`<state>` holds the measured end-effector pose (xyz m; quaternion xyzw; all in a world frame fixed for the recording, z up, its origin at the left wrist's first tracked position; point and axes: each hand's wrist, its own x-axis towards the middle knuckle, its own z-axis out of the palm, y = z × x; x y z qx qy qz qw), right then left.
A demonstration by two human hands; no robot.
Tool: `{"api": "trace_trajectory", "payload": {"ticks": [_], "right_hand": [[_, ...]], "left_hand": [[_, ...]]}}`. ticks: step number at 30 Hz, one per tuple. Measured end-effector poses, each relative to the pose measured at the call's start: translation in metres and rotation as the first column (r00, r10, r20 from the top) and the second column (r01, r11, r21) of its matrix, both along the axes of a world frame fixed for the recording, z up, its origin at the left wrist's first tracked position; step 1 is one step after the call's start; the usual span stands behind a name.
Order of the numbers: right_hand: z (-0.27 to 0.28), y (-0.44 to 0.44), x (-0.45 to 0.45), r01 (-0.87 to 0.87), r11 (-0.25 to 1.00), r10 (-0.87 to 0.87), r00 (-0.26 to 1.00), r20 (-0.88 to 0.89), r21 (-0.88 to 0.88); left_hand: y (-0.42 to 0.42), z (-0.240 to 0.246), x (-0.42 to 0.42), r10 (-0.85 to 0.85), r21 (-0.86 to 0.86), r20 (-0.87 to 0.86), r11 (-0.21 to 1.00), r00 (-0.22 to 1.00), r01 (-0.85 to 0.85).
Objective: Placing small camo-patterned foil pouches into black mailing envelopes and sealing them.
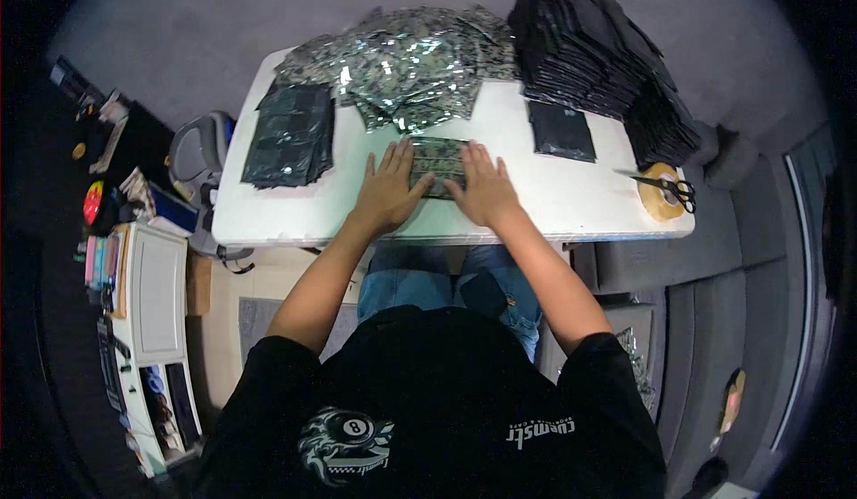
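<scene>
A folded camouflage-patterned packet with a glossy plastic surface (438, 157) lies on the white table (375, 214) before me. My left hand (390, 188) rests flat over its left side, fingers pointing away from me. On its right side lies my right hand (483, 184), palm down, the thumbs of both hands over the packet. Just beyond it spreads a heap of shiny camouflage-patterned plastic packets (415, 64). A stack of black plastic packets (291, 135) sits to the left, and one black packet (561, 132) lies to the right.
Tall piles of black packets (582, 44) fill the table's far right corner. Black-handled scissors (679, 192) lie on a roll of tape (659, 201) near the right edge. A grey chair (197, 151) and a white cabinet (159, 291) stand left, a grey sofa (696, 231) right.
</scene>
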<state>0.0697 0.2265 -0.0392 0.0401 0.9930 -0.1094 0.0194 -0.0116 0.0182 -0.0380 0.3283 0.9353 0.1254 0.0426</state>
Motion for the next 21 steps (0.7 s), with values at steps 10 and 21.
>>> {"api": "trace_trajectory", "payload": {"ticks": [10, 21], "right_hand": [[0.059, -0.031, 0.032, -0.225, 0.88, 0.078, 0.937, -0.339, -0.418], [0.045, -0.119, -0.003, -0.463, 0.601, 0.274, 0.885, -0.377, -0.651]], "left_hand": [[-0.074, 0.061, 0.027, 0.169, 0.507, 0.141, 0.834, 0.975, -0.218], [-0.141, 0.04, -0.02, 0.504, 0.515, -0.427, 0.818, 0.751, -0.256]]}}
